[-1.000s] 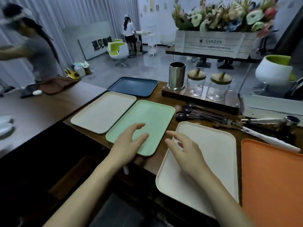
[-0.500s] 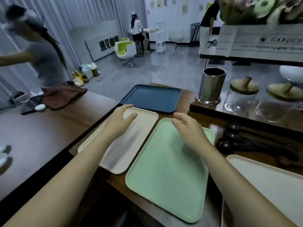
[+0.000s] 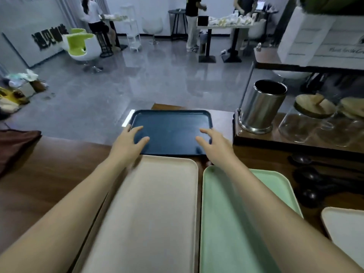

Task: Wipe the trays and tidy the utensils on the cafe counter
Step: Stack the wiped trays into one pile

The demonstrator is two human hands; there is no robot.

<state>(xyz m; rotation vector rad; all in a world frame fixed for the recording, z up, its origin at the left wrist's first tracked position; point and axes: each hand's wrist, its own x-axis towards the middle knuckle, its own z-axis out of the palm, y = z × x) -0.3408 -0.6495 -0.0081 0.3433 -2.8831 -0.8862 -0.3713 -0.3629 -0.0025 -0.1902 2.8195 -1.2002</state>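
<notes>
The left grip (image 3: 126, 143) and right grip (image 3: 215, 143) are both spread wide, fingers loose, holding nothing. The dark blue tray (image 3: 171, 129) lies under their fingertips, the left grip over its near left corner and the right grip over its near right corner. Whether they touch it cannot be told. Behind the wrists, a beige tray (image 3: 153, 203) and a green tray (image 3: 222, 223) lie side by side. A white tray (image 3: 346, 227) shows well right of the right grip, making four trays on the brown wooden table (image 3: 49, 174). Right of the right grip stand one steel cup (image 3: 262, 107) and two lidded glass jars (image 3: 307, 123), with about three dark spoons (image 3: 309, 178) nearer. Beyond the grips lies glossy grey floor (image 3: 137, 85).
</notes>
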